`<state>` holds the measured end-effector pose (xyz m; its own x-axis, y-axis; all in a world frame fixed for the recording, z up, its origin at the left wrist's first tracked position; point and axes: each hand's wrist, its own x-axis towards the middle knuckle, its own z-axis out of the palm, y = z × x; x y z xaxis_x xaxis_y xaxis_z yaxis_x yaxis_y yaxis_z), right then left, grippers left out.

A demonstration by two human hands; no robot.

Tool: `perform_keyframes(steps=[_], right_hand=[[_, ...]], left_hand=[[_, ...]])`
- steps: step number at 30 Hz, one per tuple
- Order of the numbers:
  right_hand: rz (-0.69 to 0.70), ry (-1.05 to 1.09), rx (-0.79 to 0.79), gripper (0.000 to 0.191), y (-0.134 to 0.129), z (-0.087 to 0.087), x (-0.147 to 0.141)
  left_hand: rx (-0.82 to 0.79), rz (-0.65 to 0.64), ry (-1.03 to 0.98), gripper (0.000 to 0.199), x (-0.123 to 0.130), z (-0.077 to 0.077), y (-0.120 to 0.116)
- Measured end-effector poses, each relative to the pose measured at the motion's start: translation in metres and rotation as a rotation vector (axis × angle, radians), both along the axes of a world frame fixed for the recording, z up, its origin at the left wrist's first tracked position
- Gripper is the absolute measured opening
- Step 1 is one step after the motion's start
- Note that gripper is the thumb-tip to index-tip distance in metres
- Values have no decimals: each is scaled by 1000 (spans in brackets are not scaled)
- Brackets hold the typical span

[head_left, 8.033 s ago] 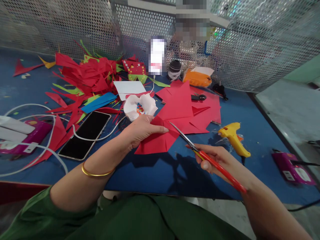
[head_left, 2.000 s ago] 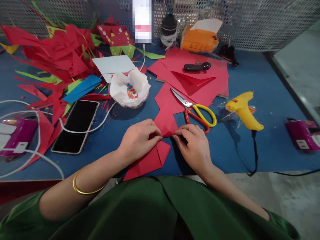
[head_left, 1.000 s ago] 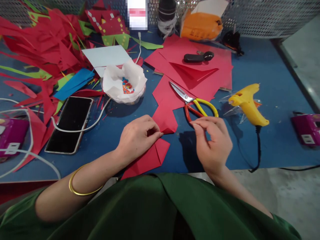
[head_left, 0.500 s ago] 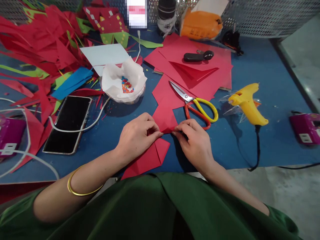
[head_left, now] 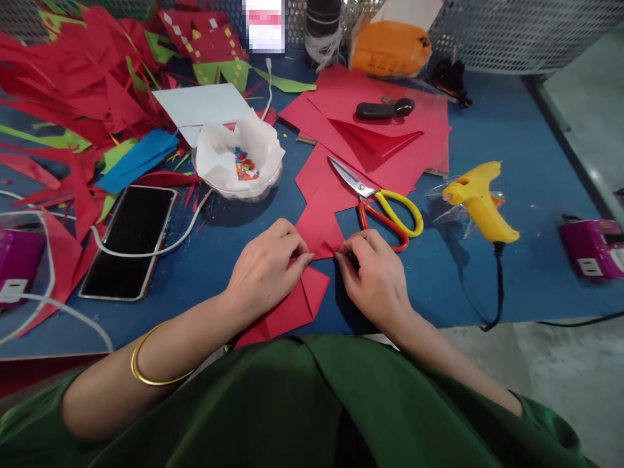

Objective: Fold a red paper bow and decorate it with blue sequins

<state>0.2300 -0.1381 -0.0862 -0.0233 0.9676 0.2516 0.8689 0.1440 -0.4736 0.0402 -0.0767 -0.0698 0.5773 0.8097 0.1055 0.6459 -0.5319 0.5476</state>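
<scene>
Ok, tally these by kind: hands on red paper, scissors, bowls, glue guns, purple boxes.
Hands on red paper: 2 (left hand, right hand)
Scissors: 1 pair
Bowl: 1
Glue gun: 1
Purple boxes: 2
Total: 7

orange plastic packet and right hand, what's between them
Head view: past the right hand lie steel scissors with red and yellow handles, then red paper sheets bearing a black oblong object.

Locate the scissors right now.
Head view, slightly right of centre: the scissors lie with blades over red paper and handles just beyond the right hand, left of the yellow glue gun.
</scene>
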Motion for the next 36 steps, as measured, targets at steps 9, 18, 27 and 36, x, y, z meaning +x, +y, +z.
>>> perform_keyframes(steps=[9, 18, 27, 36], right_hand=[[-10, 3, -5, 12, 2, 0, 0], [5, 18, -2, 12, 2, -1, 1], [-11, 42, -19, 12, 1, -2, 3], [267, -123, 200, 41, -22, 8, 0]], left_hand=[[70, 37, 3, 11, -2, 2, 0], [359, -187, 253, 28, -5, 14, -19], [454, -323, 424, 44, -5, 7, -33], [432, -275, 416, 45, -5, 5, -37]])
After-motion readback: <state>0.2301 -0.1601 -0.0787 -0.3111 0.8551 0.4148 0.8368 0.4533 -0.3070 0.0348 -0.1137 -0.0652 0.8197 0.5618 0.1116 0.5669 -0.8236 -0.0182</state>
